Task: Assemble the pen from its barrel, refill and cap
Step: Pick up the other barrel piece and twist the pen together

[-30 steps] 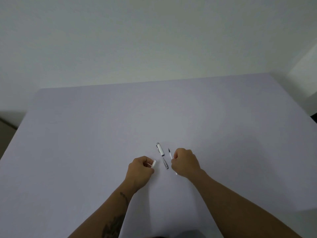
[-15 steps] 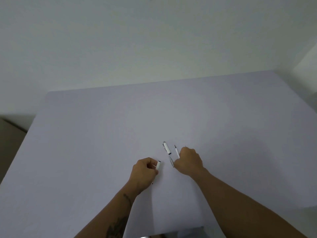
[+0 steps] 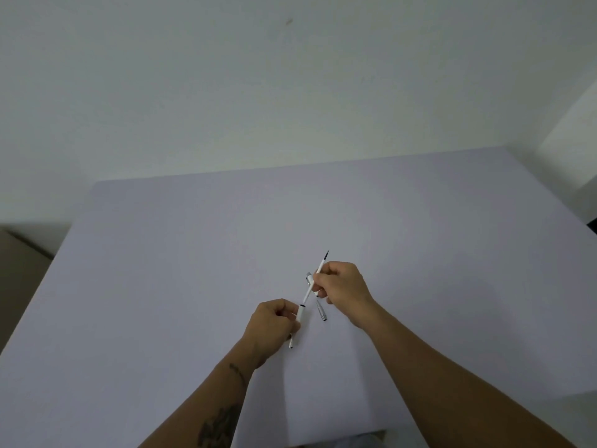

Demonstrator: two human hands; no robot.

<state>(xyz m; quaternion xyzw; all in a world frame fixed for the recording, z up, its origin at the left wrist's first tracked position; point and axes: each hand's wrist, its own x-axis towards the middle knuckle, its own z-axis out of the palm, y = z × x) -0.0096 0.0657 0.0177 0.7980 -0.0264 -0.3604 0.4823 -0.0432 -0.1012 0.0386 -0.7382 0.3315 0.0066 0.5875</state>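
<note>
My left hand grips a white barrel, its open dark end pointing up and to the right. A thin white refill with a dark tip pointing away is pinched in my right hand. The refill's near end hangs just above the barrel's opening, almost touching it. On the table behind the refill lies the white and silver cap, partly hidden by my right hand. A small silver cone piece rests on the table between my hands.
The lilac table runs wide to both sides, with its far edge against a pale wall. A brown floor strip shows past the left edge.
My right hand has lifted the refill off the table and tilted its near end toward the barrel. My left hand has raised the barrel to meet it. The view has shifted slightly.
</note>
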